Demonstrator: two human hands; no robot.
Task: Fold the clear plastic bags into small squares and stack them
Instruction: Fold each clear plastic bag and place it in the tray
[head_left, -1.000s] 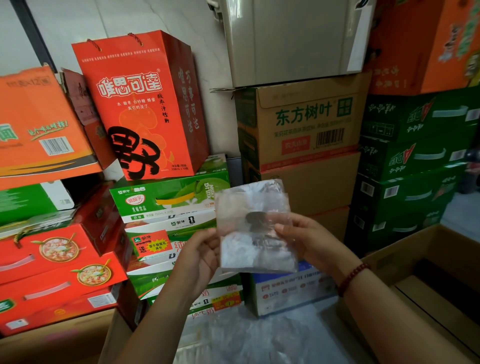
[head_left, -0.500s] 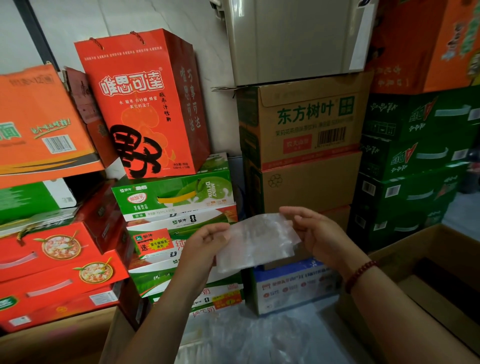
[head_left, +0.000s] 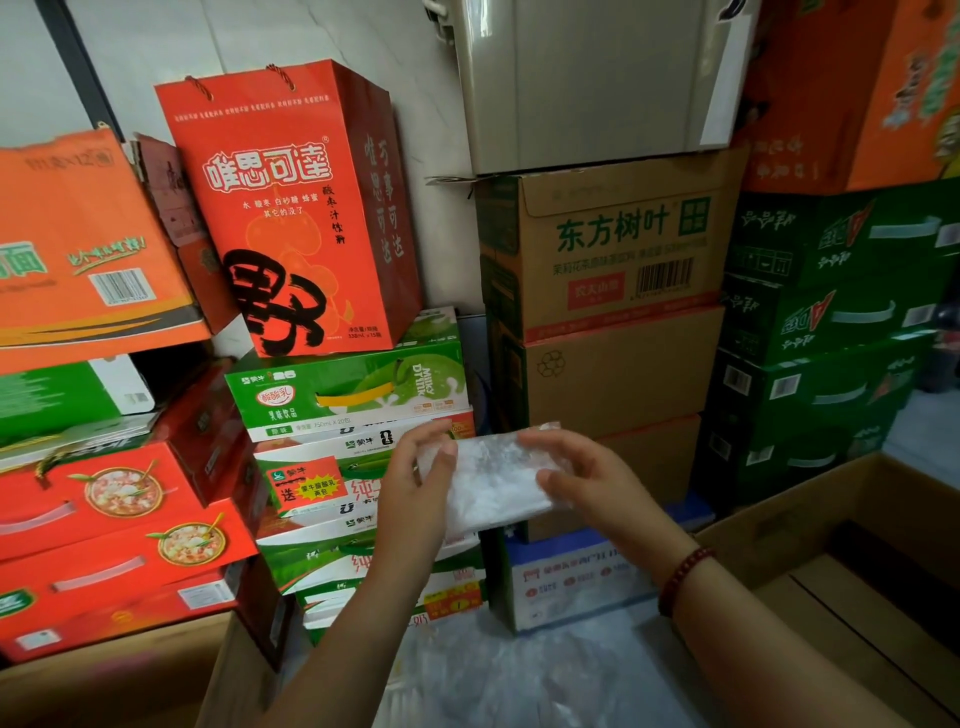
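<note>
The left hand (head_left: 415, 483) and the right hand (head_left: 587, 486) were raised side by side in mid-air, each with its fingers curled round one end of a folded clear plastic bag (head_left: 493, 480). The left hand pinched the bag's left edge, fingertips curling over its upper corner and the thumb hidden behind. The right hand gripped the right end, its fingers lying across the top of the bag and its thumb pressed on the near face. The bag spanned the gap between the two hands as a crinkled, milky rectangle, lying nearly flat with its long side running from one hand to the other and tilted slightly down toward the right hand. A red bead bracelet (head_left: 685, 577) circled the right wrist.

Below the hands lay more clear plastic sheeting (head_left: 493, 675), spread loosely across the surface between the forearms. Beyond the left hand rose a stack of green and white drink cartons (head_left: 353, 395), with a red gift bag (head_left: 291, 208) standing on top. Beyond the right hand stood brown cardboard boxes (head_left: 613, 291). To the right of the right forearm sat an open cardboard box (head_left: 857, 551).
</note>
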